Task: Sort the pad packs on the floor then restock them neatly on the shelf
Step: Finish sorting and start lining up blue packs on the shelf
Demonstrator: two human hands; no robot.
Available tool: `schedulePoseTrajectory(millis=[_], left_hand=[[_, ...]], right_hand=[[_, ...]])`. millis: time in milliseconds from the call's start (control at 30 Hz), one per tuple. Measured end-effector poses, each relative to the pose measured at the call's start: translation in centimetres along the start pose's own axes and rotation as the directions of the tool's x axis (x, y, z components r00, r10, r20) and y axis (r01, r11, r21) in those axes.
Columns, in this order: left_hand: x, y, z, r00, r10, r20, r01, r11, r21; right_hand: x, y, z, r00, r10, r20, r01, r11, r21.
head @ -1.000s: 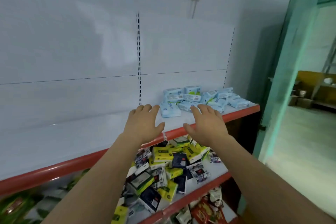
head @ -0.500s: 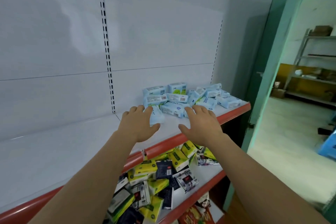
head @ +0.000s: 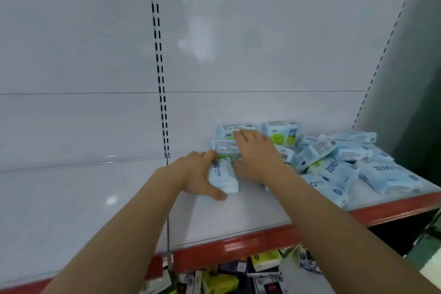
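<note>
Mid-frame on the white shelf (head: 238,212), left hand (head: 198,178) grips a pale-blue pad pack (head: 223,175) while right hand (head: 256,155) lies flat, fingers straight, across the stacked packs (head: 225,145).

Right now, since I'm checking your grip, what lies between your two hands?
In the head view, one light blue pad pack lies between the left hand and right hand, on the white shelf.
</note>
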State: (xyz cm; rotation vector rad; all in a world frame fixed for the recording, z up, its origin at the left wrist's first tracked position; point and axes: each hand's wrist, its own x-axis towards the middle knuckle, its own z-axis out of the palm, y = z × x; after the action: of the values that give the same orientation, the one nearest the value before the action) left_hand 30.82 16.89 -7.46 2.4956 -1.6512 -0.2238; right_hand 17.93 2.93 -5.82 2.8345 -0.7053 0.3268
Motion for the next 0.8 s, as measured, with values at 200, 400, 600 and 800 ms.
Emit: schedulePoseTrajectory(millis=[200,400,600,800], left_hand=[[-1.6,-2.9,-1.0,0.987,-0.159,0.005,0.157,0.978,0.136],[-3.9,-6.6,-1.1,0.956,-0.287,0.067,0.288,0.958,-0.003],[-4.2,-7.2,-0.5,0.968,-0.249,-0.003,0.249,0.967,-0.048],[-5.9,-7.7,0.1,0.942,-0.266,-0.204,0.257,0.964,-0.067]], right_hand=[[2.8,-1.1,1.0,0.984,-0.171,0.042,0.168,0.983,0.074],[3.5,-2.9,0.8,0.952,-0.228,0.202,0.223,0.974,0.048],[4.6,-3.5,0.1,0.939,-0.107,0.328,0.114,0.993,-0.002],[3.8,-4.8,-0.5,0.971,-0.123,0.203,0.119,0.992,0.031]])
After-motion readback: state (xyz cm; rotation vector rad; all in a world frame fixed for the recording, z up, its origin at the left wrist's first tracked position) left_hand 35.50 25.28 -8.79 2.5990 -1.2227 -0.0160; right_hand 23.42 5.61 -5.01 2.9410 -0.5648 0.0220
